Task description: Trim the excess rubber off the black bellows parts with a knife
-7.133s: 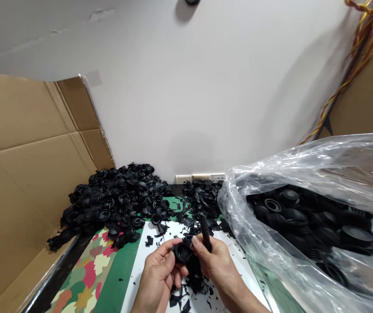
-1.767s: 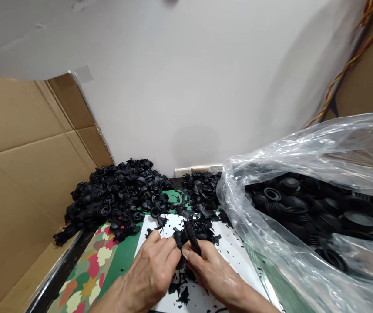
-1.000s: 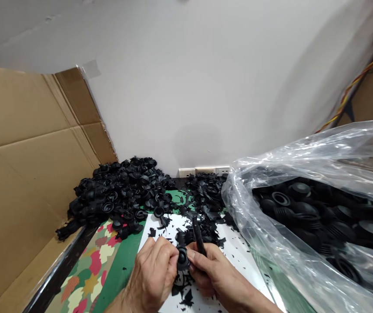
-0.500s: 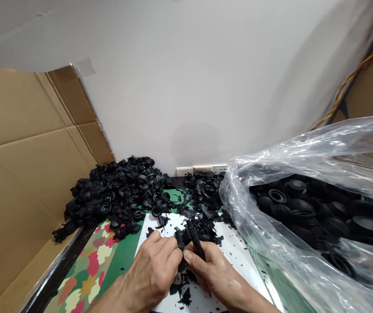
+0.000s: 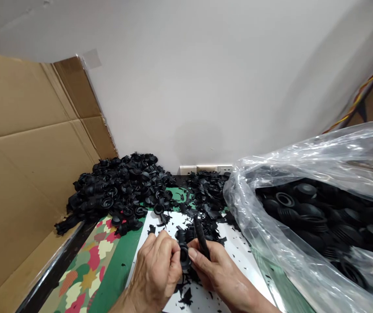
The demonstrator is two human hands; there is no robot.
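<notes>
My left hand (image 5: 156,269) is closed around a small black ribbed rubber part (image 5: 184,253), held just above the white sheet (image 5: 238,265). My right hand (image 5: 214,269) grips a black-handled tool (image 5: 202,237) whose handle sticks up between thumb and fingers; its lower end meets the rubber part. The two hands touch each other at the part. Black rubber scraps (image 5: 186,298) lie on the sheet under them.
A heap of black ribbed rubber parts (image 5: 121,191) lies at the back left beside a brown cardboard wall (image 5: 26,143). A smaller scrap pile (image 5: 207,191) sits by the wall sockets (image 5: 206,168). A clear plastic bag (image 5: 304,174) of black parts fills the right.
Both hands stayed together over the white sheet, turning the rubber part against the tool. The view has shifted slightly; the piles and bag have not moved.
</notes>
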